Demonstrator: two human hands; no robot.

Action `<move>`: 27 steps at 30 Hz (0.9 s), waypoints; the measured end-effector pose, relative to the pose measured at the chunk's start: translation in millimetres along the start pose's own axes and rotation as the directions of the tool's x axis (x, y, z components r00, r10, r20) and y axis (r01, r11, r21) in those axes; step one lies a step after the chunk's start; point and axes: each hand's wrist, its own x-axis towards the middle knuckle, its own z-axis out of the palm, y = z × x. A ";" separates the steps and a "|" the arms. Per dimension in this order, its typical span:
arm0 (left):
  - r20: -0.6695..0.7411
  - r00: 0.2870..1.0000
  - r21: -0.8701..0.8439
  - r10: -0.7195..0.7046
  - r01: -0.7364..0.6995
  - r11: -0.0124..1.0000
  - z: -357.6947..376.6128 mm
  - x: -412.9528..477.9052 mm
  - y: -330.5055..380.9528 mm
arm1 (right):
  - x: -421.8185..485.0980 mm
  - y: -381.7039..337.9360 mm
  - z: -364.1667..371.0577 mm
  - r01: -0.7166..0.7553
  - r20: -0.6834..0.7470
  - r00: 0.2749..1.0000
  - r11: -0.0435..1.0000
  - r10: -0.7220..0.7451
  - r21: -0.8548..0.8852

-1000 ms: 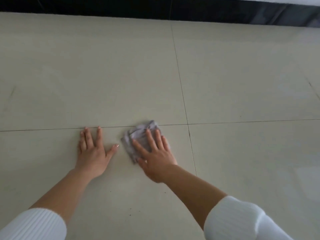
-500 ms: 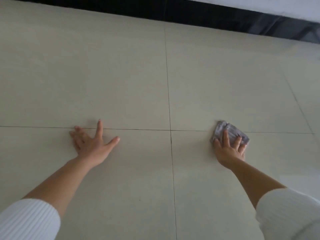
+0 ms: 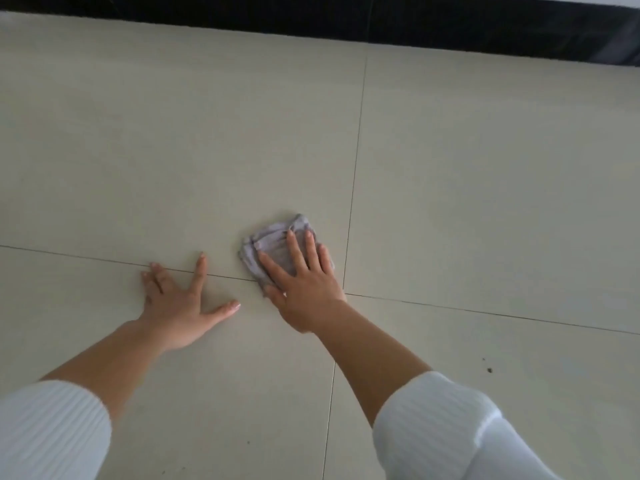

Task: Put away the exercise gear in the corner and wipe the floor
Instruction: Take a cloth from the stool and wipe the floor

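Note:
A crumpled grey cloth (image 3: pixel 273 239) lies on the beige tiled floor (image 3: pixel 485 188), just left of a vertical grout line. My right hand (image 3: pixel 304 282) presses flat on the cloth with straight, spread fingers. My left hand (image 3: pixel 180 303) rests flat on the floor a little to the left, fingers spread, holding nothing. Both forearms reach forward out of white ribbed sleeves. No exercise gear is in view.
A dark skirting band (image 3: pixel 415 26) runs along the far edge of the floor below a white wall. A few small dark specks (image 3: pixel 489 369) lie on the tile at the right. Grout lines cross near my right hand.
My right hand swept the cloth out to the right half a second ago and has now brought it back leftward, close to my left hand. The left hand stayed planted on the floor.

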 end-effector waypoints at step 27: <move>-0.148 0.964 0.097 0.223 -0.210 0.973 -116.2 151.4 -222.8 | 126.3 -87.0 -36.8 -0.467 -0.011 0.879 0.864 0.477 0.188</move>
